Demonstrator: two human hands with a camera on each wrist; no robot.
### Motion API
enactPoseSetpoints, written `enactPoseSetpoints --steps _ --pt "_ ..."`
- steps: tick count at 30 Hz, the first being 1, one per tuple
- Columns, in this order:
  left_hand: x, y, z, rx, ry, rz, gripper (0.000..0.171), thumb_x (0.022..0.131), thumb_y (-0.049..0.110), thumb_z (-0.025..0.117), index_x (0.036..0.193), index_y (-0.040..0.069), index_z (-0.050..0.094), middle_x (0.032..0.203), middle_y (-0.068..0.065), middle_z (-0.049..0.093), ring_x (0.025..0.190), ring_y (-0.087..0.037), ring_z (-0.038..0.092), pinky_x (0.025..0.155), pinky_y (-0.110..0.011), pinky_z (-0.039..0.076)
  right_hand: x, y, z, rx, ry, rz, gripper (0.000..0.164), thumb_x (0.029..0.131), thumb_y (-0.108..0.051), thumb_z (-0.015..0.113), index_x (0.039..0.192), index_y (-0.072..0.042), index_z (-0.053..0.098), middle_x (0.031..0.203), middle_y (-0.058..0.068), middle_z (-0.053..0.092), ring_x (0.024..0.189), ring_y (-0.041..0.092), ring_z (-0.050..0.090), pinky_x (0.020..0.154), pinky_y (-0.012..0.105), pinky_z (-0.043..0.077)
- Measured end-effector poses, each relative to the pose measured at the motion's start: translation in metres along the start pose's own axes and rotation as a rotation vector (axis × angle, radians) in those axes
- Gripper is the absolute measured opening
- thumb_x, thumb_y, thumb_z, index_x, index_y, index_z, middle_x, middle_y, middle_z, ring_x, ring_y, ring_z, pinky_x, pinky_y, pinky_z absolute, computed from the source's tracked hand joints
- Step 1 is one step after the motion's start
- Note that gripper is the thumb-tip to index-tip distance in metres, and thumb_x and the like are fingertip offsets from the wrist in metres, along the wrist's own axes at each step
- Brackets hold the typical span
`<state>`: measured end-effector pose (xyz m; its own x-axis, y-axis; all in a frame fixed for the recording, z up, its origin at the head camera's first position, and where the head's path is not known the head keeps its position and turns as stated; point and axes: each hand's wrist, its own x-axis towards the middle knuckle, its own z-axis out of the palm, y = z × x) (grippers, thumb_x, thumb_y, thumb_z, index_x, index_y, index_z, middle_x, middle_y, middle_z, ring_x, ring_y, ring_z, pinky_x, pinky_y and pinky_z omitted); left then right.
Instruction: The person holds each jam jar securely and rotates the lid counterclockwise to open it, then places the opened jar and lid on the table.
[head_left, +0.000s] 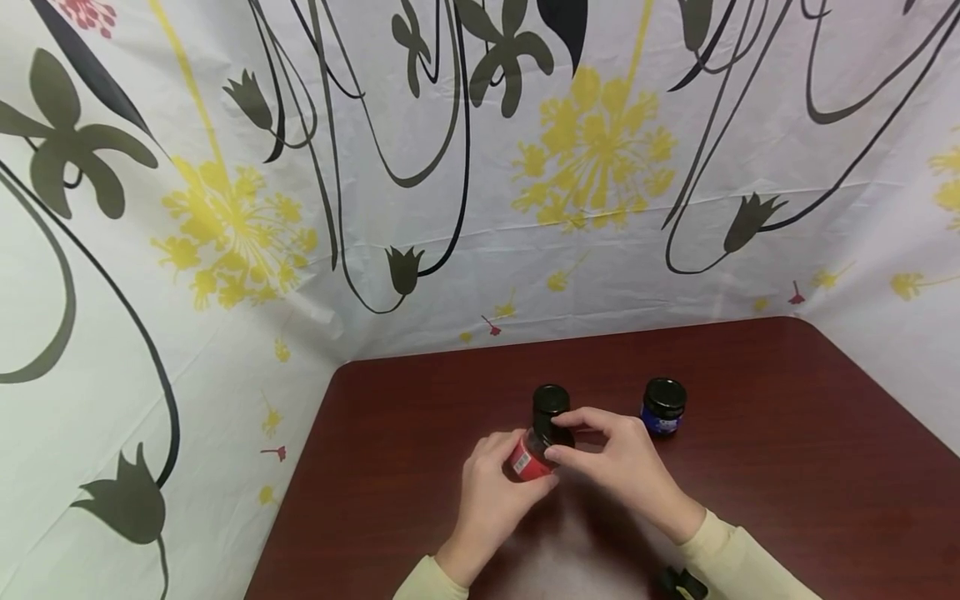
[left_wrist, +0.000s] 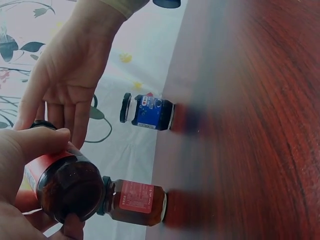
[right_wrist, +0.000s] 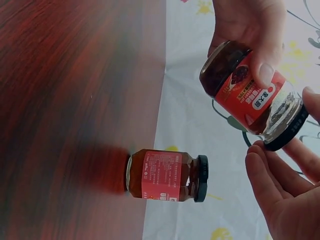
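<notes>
My left hand (head_left: pixel 489 492) grips a jam jar (right_wrist: pixel 250 95) with a red label and holds it tilted above the table. Thumb and fingertips of my right hand (head_left: pixel 633 467) are at the rim of its black lid (right_wrist: pixel 289 129), pinching it from both sides. The dark glass base of this jar faces the left wrist camera. Just beyond the hands stands another jar (right_wrist: pixel 162 175), upright, with a pinkish-red label and black lid; in the head view the held jar partly hides it.
A blue-labelled jar (head_left: pixel 663 408) with a black lid stands upright to the right on the dark red table (head_left: pixel 405 417). Near the right sleeve lies a small black object (head_left: pixel 684 583), partly cut off. A flower-patterned cloth (head_left: pixel 480 208) hangs behind and beside the table.
</notes>
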<state>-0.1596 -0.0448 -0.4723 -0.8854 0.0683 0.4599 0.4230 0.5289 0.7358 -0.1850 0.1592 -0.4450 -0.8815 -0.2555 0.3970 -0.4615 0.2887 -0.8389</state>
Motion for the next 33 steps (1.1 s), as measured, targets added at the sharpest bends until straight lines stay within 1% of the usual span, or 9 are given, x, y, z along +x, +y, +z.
enactPoseSetpoints --steps 6,10,13,18,23,26,29,33 --pt "-0.001 -0.001 0.0 -0.017 -0.005 0.011 0.051 0.072 0.036 0.092 0.118 0.026 0.073 0.106 0.015 0.066 0.095 -0.008 0.057 0.076 -0.031 0.053 -0.002 -0.001 0.0 0.004 -0.002 -0.021 0.036 0.08 -0.037 0.085 0.111 -0.023 0.074 0.11 -0.006 0.072 0.104 0.012 0.069 0.082 0.033 0.057" --pt "-0.001 -0.001 0.0 -0.022 -0.006 0.018 0.051 0.072 0.035 0.092 0.119 0.027 0.073 0.106 0.015 0.066 0.095 -0.008 0.058 0.076 -0.031 0.053 -0.003 -0.02 -0.001 0.004 0.01 -0.023 0.033 0.08 -0.023 0.087 0.11 -0.014 0.074 0.108 0.002 0.073 0.102 0.019 0.07 0.081 0.04 0.057" --pt "-0.002 -0.001 0.0 -0.026 -0.006 0.022 0.051 0.072 0.037 0.092 0.119 0.027 0.073 0.105 0.015 0.066 0.095 -0.007 0.058 0.076 -0.03 0.052 -0.004 -0.026 -0.001 0.011 0.017 -0.017 0.033 0.079 -0.014 0.087 0.108 -0.009 0.074 0.107 0.005 0.073 0.1 0.024 0.07 0.081 0.04 0.057" --pt "-0.002 0.0 0.0 -0.032 -0.016 0.01 0.052 0.072 0.037 0.092 0.119 0.028 0.073 0.105 0.016 0.066 0.096 -0.007 0.058 0.076 -0.03 0.053 -0.004 -0.005 0.0 0.014 0.013 -0.014 0.034 0.079 -0.024 0.088 0.109 -0.019 0.075 0.108 -0.005 0.072 0.1 0.018 0.07 0.082 0.031 0.056" --pt "-0.002 0.001 -0.001 -0.042 -0.026 0.0 0.053 0.071 0.035 0.093 0.119 0.028 0.072 0.106 0.015 0.066 0.096 -0.008 0.059 0.076 -0.03 0.053 -0.004 0.0 -0.002 0.019 0.0 -0.046 0.033 0.08 -0.031 0.086 0.111 -0.023 0.074 0.109 -0.007 0.072 0.101 0.014 0.07 0.082 0.029 0.056" --pt "-0.003 0.0 -0.001 -0.051 -0.033 -0.006 0.053 0.072 0.034 0.093 0.12 0.028 0.073 0.106 0.014 0.067 0.096 -0.009 0.059 0.076 -0.03 0.053 -0.004 0.001 -0.002 0.021 0.0 -0.058 0.034 0.08 -0.031 0.086 0.111 -0.022 0.074 0.109 -0.006 0.072 0.101 0.014 0.07 0.081 0.03 0.056" --pt "-0.003 0.0 -0.001 -0.058 -0.039 -0.012 0.052 0.072 0.034 0.093 0.12 0.027 0.073 0.105 0.014 0.067 0.097 -0.009 0.06 0.077 -0.03 0.053 -0.005 0.0 -0.002 0.033 0.001 -0.052 0.034 0.08 -0.027 0.087 0.111 -0.022 0.074 0.11 -0.005 0.072 0.101 0.016 0.07 0.081 0.03 0.056" --pt "-0.003 0.0 0.0 -0.059 -0.04 -0.006 0.052 0.072 0.034 0.093 0.119 0.027 0.073 0.104 0.014 0.067 0.096 -0.009 0.06 0.077 -0.03 0.053 -0.005 -0.008 -0.002 0.033 0.01 -0.035 0.033 0.079 -0.021 0.087 0.11 -0.018 0.075 0.109 -0.004 0.072 0.101 0.018 0.07 0.081 0.032 0.057"
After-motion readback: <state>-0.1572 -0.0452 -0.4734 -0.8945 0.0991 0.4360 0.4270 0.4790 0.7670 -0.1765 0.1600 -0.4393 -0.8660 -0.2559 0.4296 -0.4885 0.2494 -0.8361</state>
